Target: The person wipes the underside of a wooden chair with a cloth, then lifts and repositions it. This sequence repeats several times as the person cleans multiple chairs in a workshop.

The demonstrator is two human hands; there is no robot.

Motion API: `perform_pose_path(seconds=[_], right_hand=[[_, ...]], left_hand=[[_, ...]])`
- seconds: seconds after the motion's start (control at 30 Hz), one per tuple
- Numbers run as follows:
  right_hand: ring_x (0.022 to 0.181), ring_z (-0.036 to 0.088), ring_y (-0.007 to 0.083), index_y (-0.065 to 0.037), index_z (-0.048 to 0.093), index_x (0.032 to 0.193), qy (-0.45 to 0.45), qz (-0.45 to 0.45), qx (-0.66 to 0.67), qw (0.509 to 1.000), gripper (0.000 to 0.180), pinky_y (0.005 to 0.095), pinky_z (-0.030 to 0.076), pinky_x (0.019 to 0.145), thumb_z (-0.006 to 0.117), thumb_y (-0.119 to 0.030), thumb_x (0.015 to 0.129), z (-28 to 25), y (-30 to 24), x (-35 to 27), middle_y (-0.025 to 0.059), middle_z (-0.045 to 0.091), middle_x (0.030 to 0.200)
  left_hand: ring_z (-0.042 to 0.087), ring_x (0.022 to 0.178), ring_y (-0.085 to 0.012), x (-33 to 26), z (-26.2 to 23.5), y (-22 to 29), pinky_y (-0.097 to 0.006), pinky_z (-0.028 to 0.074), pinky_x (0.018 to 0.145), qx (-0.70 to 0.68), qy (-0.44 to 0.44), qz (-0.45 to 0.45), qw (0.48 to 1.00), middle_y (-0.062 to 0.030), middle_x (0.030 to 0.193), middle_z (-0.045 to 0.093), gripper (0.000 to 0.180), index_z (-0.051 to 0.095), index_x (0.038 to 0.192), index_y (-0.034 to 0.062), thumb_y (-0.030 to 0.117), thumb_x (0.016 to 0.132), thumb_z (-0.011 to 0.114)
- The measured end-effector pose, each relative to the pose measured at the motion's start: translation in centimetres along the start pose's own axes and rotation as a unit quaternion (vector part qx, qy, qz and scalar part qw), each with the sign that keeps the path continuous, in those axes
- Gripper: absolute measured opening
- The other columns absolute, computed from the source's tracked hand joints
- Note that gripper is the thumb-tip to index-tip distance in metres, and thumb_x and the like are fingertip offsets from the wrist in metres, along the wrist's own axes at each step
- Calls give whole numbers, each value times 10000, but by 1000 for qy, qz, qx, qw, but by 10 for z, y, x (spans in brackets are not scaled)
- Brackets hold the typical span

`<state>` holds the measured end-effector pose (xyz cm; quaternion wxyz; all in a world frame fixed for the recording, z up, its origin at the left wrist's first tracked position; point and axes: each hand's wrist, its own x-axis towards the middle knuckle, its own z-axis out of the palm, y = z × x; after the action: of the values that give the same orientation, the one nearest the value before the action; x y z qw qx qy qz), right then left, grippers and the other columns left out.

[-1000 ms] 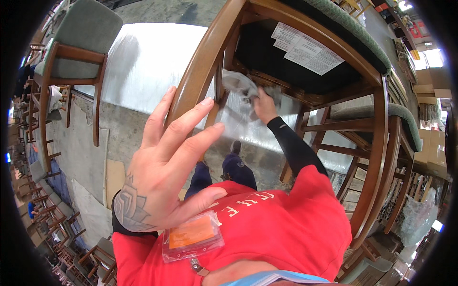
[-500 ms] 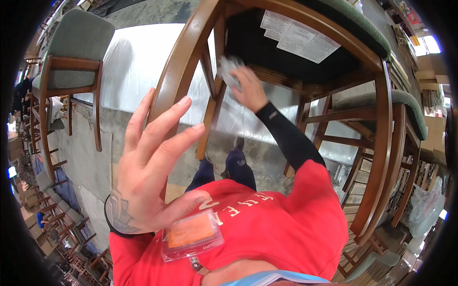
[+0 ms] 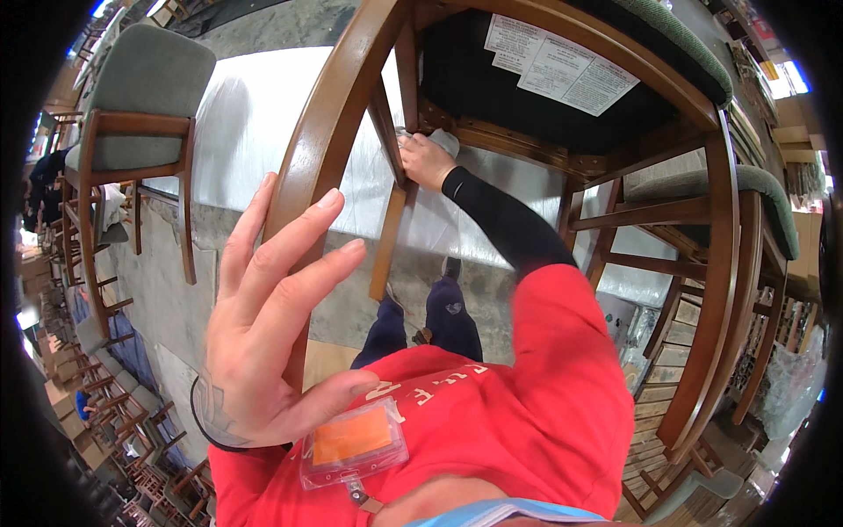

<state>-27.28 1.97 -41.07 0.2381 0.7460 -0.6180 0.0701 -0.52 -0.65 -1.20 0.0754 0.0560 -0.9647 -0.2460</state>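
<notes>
A brown wooden chair with a green-grey padded seat is tipped so that its black underside and stuck-on white paper labels face me. My left hand has its fingers spread along the thick leg at the left, resting against it or very near it. Deeper in the frame, my right hand presses a crumpled whitish cloth around the far leg, close to where it meets the seat frame. Part of the cloth is hidden behind the fingers.
Another upholstered chair stands at the left, and one more sits close on the right. Beneath the work lies a surface covered in shiny clear film. Wooden slats and a plastic bag are at the lower right.
My right hand has shifted slightly left and down with the cloth, from in front of the leg to around it. My left hand stays in nearly the same place.
</notes>
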Motion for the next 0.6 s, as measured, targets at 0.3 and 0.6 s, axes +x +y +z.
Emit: perform_pose_path(seconds=[0.3, 0.6], right_hand=[[1130, 508, 270, -125, 668, 967, 340, 88, -5, 936, 210, 424, 421, 808, 575, -220, 803, -159, 88, 109, 46, 609, 1116], [972, 566, 242, -146, 654, 879, 58, 157, 62, 984, 77, 351, 515, 801, 588, -167, 847, 0, -21, -2, -2, 582, 926]], left_hand=[[316, 1458, -454, -5, -2, -3, -545, 205, 1184, 30, -38, 11, 999, -277, 1479, 465, 793, 582, 1330, -24, 601, 848, 665], [309, 1466, -441, -5, -1, -3, -528, 218, 1186, 32, -29, 6, 999, -299, 1477, 454, 821, 590, 1313, -39, 631, 842, 656]])
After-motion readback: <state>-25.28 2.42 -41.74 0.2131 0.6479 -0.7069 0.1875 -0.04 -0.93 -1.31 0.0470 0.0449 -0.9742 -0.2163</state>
